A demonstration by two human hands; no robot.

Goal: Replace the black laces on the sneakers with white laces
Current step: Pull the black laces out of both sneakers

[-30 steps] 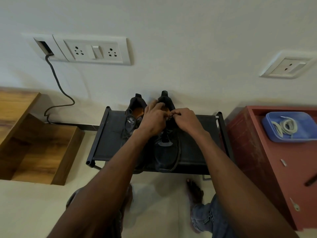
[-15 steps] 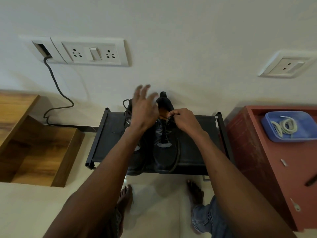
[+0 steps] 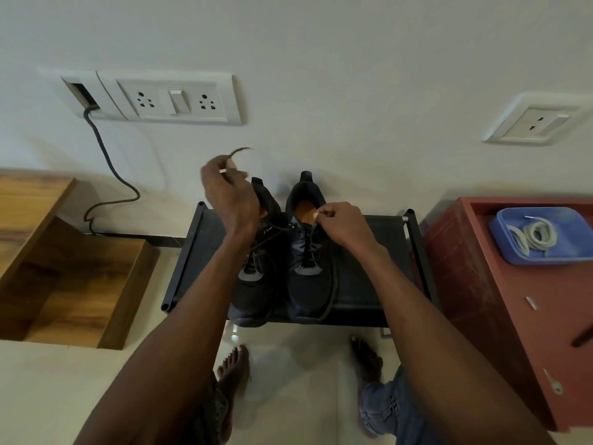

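Observation:
Two black sneakers stand side by side on a low black rack (image 3: 369, 284), toes toward me. The right sneaker (image 3: 309, 284) still carries its black lace (image 3: 279, 229). My left hand (image 3: 229, 197) is raised above the left sneaker (image 3: 253, 293) and pinches one end of that black lace, whose tip curls up past my fingers. My right hand (image 3: 340, 221) pinches the lace at the top eyelets of the right sneaker. The white laces (image 3: 534, 236) lie coiled in a blue tray (image 3: 574, 252) at the right.
The blue tray sits on a red cabinet (image 3: 500, 309) right of the rack. Wooden steps (image 3: 64, 277) are at the left. The wall behind has a socket panel (image 3: 167, 99) with a dark cable (image 3: 109, 175). My bare feet (image 3: 234, 370) are on the tiled floor below the rack.
My left hand has risen from the shoe's tongue up and to the left, drawing a black lace end out with it. My right hand has stayed at the top eyelets.

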